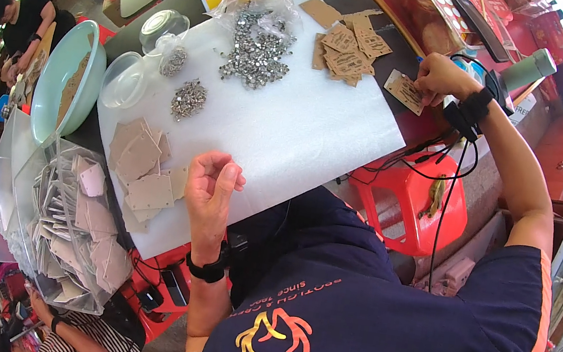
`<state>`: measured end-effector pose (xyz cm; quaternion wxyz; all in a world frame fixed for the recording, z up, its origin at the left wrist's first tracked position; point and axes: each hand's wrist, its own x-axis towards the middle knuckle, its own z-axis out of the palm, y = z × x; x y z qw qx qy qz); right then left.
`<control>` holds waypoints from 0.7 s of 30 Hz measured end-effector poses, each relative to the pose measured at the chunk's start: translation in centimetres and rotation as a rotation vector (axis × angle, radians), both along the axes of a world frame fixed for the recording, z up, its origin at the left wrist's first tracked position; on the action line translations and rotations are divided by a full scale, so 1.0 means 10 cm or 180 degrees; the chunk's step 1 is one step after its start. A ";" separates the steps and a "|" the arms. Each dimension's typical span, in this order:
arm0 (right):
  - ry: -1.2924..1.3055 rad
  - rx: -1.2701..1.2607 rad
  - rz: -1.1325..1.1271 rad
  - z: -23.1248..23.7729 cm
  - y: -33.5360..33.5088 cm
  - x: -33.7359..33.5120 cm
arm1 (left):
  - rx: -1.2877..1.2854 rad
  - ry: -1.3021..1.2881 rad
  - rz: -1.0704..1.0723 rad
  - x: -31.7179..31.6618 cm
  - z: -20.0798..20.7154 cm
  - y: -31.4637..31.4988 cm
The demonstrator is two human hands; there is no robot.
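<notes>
Left hand (212, 179) grip contents unclear

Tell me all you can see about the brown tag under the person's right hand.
The brown tag looks like flat cardboard, roughly rectangular, with dark print on its face. It lies tilted near the right corner of the white sheet, partly past its edge on the dark table. The right hand rests on its far end, fingers curled over it. It lies apart from the pile of similar tags to its left. Any hole or string is too small to tell.
</notes>
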<state>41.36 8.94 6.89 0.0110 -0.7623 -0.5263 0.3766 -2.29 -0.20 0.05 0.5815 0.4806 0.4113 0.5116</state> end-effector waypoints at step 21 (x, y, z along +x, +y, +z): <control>0.0746 0.0241 -0.0200 -0.02 -0.23 0.17 | 0.0035 0.0156 0.0040 -0.03 0.04 -0.07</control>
